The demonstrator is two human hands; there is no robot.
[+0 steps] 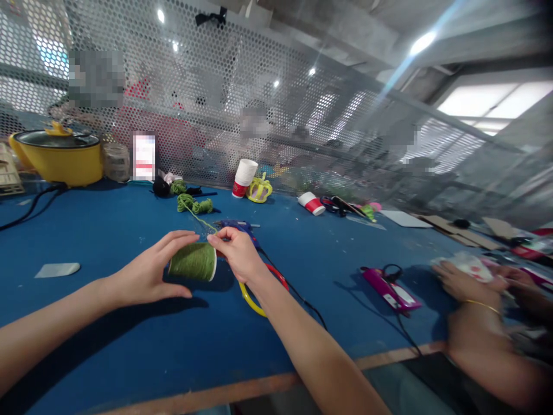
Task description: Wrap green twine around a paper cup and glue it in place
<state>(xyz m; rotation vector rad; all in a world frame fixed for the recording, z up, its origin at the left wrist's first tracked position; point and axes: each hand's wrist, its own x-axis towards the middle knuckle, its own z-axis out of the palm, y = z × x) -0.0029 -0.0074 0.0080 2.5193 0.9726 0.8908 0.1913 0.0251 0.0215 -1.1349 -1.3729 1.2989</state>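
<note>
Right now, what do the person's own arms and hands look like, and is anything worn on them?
Both forearms are bare, with no sleeves showing. The left hand and the right hand wear no gloves, and no rings, watch or bracelet can be seen on them. The thin gold bangle at the right edge belongs to another person's wrist.

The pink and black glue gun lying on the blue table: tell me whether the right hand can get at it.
Probably yes: bare blue table lies between the right hand and the pink and black glue gun, though that hand now pinches the green yarn-wrapped cup.
</note>
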